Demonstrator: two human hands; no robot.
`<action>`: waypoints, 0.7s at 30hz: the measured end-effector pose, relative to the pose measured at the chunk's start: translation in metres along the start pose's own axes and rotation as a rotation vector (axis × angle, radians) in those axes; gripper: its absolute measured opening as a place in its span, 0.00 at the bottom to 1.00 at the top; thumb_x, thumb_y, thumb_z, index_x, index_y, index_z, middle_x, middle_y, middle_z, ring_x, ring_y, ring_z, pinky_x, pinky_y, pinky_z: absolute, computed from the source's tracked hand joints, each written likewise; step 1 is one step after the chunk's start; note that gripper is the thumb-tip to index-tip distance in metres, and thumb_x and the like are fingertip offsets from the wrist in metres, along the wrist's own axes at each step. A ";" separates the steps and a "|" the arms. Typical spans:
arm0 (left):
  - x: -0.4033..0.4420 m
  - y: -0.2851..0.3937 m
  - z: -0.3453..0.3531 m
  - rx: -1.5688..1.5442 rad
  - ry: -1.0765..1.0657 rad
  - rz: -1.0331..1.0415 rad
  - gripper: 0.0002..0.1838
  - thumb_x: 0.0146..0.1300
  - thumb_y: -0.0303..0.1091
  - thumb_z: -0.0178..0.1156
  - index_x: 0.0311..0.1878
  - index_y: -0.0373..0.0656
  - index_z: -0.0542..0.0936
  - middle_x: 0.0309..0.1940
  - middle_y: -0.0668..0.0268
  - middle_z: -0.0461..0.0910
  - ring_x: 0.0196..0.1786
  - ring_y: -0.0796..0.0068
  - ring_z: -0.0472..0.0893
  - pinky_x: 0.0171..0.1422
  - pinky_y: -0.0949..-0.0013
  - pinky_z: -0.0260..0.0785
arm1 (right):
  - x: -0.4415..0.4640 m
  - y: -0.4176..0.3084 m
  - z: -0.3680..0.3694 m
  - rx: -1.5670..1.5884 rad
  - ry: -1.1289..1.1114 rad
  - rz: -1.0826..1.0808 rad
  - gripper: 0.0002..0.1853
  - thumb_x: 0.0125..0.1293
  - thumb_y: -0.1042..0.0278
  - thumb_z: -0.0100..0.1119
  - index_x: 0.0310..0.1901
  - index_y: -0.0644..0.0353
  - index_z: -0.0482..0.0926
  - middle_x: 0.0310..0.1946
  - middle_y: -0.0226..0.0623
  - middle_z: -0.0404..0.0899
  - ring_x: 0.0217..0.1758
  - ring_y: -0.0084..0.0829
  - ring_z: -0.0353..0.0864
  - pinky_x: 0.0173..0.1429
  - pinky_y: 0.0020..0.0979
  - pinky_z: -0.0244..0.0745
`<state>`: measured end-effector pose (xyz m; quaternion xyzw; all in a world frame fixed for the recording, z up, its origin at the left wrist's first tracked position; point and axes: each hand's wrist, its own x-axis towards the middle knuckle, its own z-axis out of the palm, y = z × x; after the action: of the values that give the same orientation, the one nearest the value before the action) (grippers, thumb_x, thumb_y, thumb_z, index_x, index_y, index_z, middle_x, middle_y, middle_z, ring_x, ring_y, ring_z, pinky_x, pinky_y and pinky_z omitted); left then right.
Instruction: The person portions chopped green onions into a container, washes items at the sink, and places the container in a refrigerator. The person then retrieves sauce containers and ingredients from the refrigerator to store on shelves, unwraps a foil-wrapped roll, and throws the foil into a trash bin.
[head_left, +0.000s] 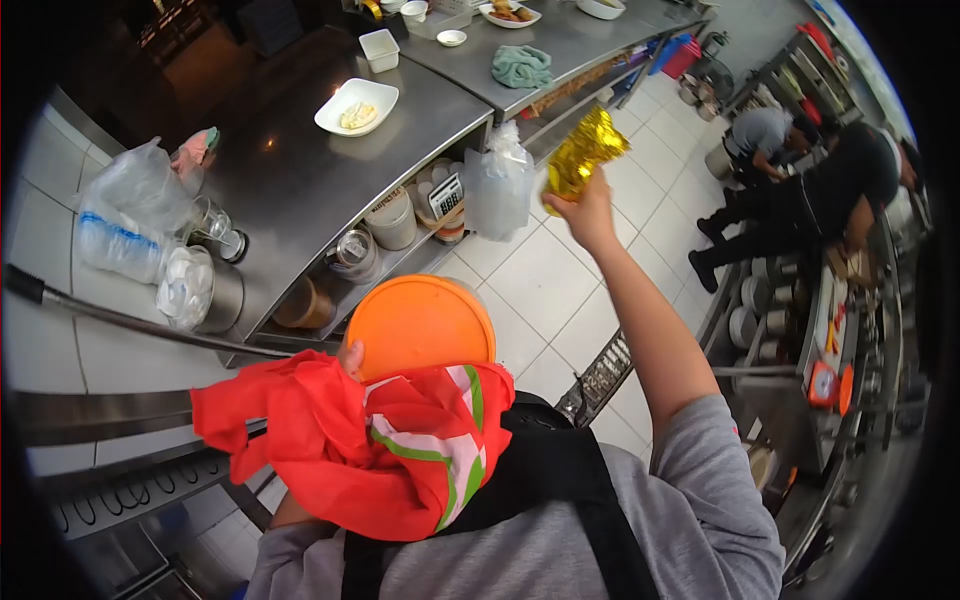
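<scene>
Raised out in front, my right hand (588,215) is closed around a shiny gold foil packet (588,150). Close to my chest is a round tub with an orange lid (422,325). A fingertip of my left hand (352,359) shows at the lid's lower left edge, gripping the tub. Most of that hand is hidden by a red cloth (330,445) with green and pale stripes, which is draped over my left arm and against the tub.
A steel counter (300,190) on the left bears a white bowl (357,108) and a square white container (379,50). A filled plastic bag (499,185) hangs at its corner. Two people (830,185) bend over at the right, beside a steel work counter. White tiles (560,300) cover the floor.
</scene>
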<state>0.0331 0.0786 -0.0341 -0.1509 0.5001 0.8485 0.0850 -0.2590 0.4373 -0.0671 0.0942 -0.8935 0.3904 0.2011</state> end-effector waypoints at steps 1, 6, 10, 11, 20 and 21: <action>0.020 0.002 0.004 -0.009 0.013 0.009 0.39 0.71 0.57 0.48 0.74 0.37 0.59 0.73 0.53 0.61 0.78 0.55 0.55 0.79 0.57 0.45 | 0.023 -0.003 0.025 0.071 -0.067 0.038 0.36 0.46 0.69 0.78 0.57 0.64 0.69 0.53 0.47 0.77 0.57 0.46 0.77 0.62 0.40 0.72; 0.087 0.017 0.039 -0.023 0.089 0.079 0.39 0.71 0.58 0.48 0.74 0.37 0.59 0.73 0.53 0.61 0.78 0.55 0.55 0.79 0.57 0.45 | 0.122 -0.032 0.107 0.138 -0.185 -0.112 0.42 0.42 0.67 0.80 0.59 0.64 0.66 0.52 0.51 0.76 0.58 0.54 0.73 0.65 0.47 0.65; 0.113 0.022 0.065 -0.001 0.160 0.162 0.39 0.71 0.58 0.48 0.74 0.37 0.59 0.73 0.53 0.60 0.78 0.55 0.54 0.80 0.57 0.45 | 0.185 -0.045 0.153 0.250 -0.278 -0.225 0.43 0.42 0.67 0.80 0.59 0.64 0.66 0.55 0.50 0.74 0.61 0.53 0.69 0.64 0.46 0.63; 0.117 0.020 0.071 0.003 0.184 0.187 0.39 0.71 0.58 0.48 0.74 0.37 0.59 0.73 0.53 0.60 0.78 0.55 0.54 0.80 0.57 0.45 | 0.198 -0.042 0.167 0.280 -0.316 -0.232 0.43 0.42 0.67 0.80 0.59 0.64 0.66 0.56 0.50 0.73 0.62 0.53 0.69 0.63 0.46 0.64; 0.124 -0.010 0.125 0.174 0.374 0.359 0.39 0.71 0.58 0.48 0.74 0.37 0.59 0.73 0.53 0.60 0.78 0.55 0.54 0.80 0.57 0.44 | 0.104 -0.058 0.067 0.709 -1.016 -0.288 0.42 0.61 0.64 0.70 0.71 0.63 0.56 0.69 0.50 0.61 0.70 0.45 0.65 0.69 0.41 0.66; 0.123 -0.016 0.128 0.235 0.364 0.367 0.39 0.71 0.58 0.48 0.74 0.37 0.59 0.73 0.53 0.60 0.78 0.55 0.53 0.80 0.57 0.44 | 0.098 -0.073 0.032 0.665 -1.484 -0.106 0.36 0.65 0.60 0.65 0.70 0.60 0.60 0.68 0.50 0.63 0.64 0.46 0.72 0.63 0.38 0.72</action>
<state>-0.0997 0.1979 -0.0310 -0.1968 0.6211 0.7447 -0.1446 -0.3323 0.3633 0.0039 0.4253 -0.6258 0.4610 -0.4637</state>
